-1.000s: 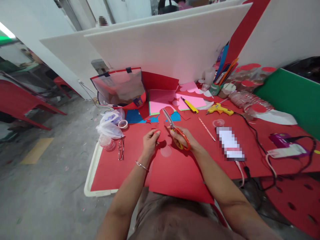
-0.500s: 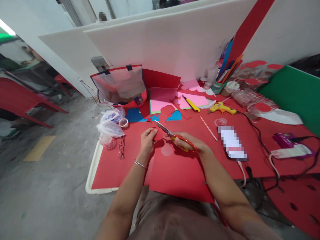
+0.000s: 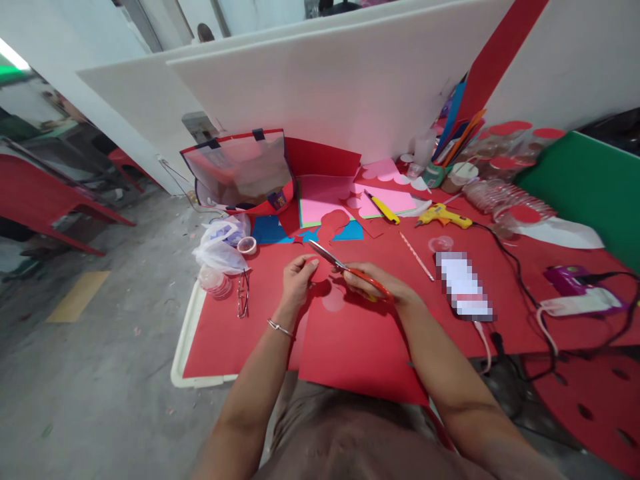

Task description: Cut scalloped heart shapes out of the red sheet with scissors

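nearest me, a red sheet (image 3: 363, 350) hangs a little over the worktop's (image 3: 240, 350) front edge, with a pale translucent disc (image 3: 333, 303) at its far end. just beyond, the person's left hand (image 3: 299, 280), a bracelet (image 3: 280, 328) on its wrist, pinches a small red paper piece (image 3: 320, 271) between thumb and finger. the right hand (image 3: 370, 283) is curled around the handles of the orange-handled scissors (image 3: 329, 256), whose blades point across toward the left hand, right by that paper piece; from here i can't tell whether they touch it. off to the left lie folded eyeglasses (image 3: 243, 295), and near them a stack of clear lids (image 3: 216, 284); over on the right are a phone (image 3: 466, 287) and, beside it, a patterned pencil (image 3: 417, 257). farther back i see a yellow hot-glue gun (image 3: 444, 215), a yellow utility knife (image 3: 383, 207) resting on pink paper (image 3: 323, 197), and a tote bag (image 3: 240, 170) standing before tall white boards (image 3: 340, 87).
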Motion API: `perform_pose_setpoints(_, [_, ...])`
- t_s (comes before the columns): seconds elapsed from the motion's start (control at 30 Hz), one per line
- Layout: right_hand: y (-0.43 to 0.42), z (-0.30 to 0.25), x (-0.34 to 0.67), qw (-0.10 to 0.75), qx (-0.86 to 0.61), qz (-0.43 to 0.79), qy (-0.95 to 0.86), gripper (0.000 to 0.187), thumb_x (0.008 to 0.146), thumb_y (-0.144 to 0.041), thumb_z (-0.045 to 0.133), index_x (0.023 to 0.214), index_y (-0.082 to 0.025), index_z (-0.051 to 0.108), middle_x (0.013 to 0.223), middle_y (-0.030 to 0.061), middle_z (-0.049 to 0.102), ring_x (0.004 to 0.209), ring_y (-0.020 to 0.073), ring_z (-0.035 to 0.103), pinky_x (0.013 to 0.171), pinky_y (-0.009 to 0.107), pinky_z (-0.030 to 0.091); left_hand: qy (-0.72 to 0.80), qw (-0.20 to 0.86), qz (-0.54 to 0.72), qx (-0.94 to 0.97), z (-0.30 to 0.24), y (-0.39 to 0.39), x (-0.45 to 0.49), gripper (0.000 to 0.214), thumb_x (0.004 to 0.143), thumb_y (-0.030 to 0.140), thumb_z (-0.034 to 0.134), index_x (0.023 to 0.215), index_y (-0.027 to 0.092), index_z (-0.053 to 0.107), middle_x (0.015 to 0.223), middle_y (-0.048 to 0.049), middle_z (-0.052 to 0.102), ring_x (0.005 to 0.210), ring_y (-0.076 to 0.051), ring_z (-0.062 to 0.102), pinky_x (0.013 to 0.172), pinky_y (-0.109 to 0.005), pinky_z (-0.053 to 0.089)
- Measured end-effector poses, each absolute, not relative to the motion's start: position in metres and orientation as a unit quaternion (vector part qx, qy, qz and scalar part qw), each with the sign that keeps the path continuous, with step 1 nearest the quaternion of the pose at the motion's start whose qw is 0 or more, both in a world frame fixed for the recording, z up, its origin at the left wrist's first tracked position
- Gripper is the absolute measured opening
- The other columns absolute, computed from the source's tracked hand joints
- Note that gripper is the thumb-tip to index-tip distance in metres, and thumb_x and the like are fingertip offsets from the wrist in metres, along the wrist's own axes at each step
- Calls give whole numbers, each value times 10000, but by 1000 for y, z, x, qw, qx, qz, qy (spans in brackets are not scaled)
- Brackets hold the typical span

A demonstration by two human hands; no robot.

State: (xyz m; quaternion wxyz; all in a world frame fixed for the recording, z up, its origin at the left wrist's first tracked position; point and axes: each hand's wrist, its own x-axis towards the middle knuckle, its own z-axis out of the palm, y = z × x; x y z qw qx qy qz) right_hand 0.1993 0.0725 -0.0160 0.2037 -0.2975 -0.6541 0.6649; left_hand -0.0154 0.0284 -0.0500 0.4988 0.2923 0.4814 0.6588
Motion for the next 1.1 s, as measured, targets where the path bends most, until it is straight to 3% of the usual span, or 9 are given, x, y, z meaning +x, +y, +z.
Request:
perform_pose_setpoints(0.13, [76,-27,183,333,-390,622,-592,642,771,-553,880,1251,-174,682,710,-52,559,567,107,497,553,257,433,507,469,632,353,-50,27,-11,439,769,452,883,1103,180,795,732,8,694,519,-90,560,474,-208,478])
perform_pose_setpoints(0.27, [81,-41,174,402,-387,617,-556,619,720,-437,896,1241,-198,661,759,-39,617,609,133,556,573,270,467,520,462,597,399,-47,24,-2,470,749,449,896,1124,179,807,662,43,631,448,-65,484,431,-206,478])
perform_pose_setpoints(0.57, [81,-44,174,406,-401,586,-575,549,746,-361,812,1254,-201,681,745,-48,608,604,128,535,586,269,443,527,477,574,406,-47,21,2,325,747,389,902,994,198,814,693,9,660,612,-125,615,627,-275,591])
perform_pose_setpoints(0.83, [83,-48,174,407,-401,590,-570,564,737,-378,814,1255,-200,679,766,-40,617,611,132,536,595,279,449,535,442,558,456,-49,21,1,430,802,510,835,1071,182,763,639,54,579,466,-66,456,470,-223,511])
perform_pose_setpoints(1.1, [83,-48,174,401,-395,590,-579,549,772,-401,806,1265,-212,661,748,-44,617,568,127,531,544,267,445,531,453,568,436,-44,20,3,457,768,528,868,1029,177,735,594,79,493,474,-61,403,421,-181,463])
